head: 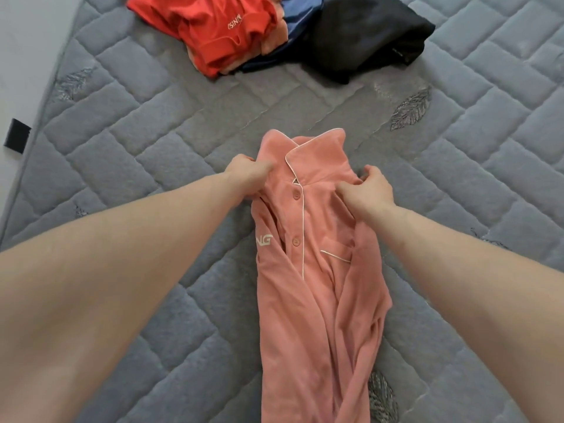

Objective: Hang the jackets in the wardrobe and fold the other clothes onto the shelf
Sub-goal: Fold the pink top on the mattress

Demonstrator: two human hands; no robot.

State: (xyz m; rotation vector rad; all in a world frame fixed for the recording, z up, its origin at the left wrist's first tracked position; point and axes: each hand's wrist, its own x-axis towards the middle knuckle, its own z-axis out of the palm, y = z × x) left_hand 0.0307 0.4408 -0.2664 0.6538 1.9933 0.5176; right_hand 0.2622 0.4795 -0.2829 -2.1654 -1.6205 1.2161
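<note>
A pink button-front shirt (314, 270) with white piping and a chest pocket lies lengthwise on the grey quilted mattress (152, 123), collar pointing away from me. Its sides are gathered inward, and white letters show on its left fold. My left hand (247, 172) grips the fabric at the left shoulder beside the collar. My right hand (367, 187) pinches the right shoulder fabric. Both forearms reach in from the bottom corners.
At the far edge lies a pile of clothes: a red garment (210, 29) with white lettering, a blue one (297, 13) under it, and a black one (366, 35) to the right. The mattress's left edge (33, 123) borders a pale floor.
</note>
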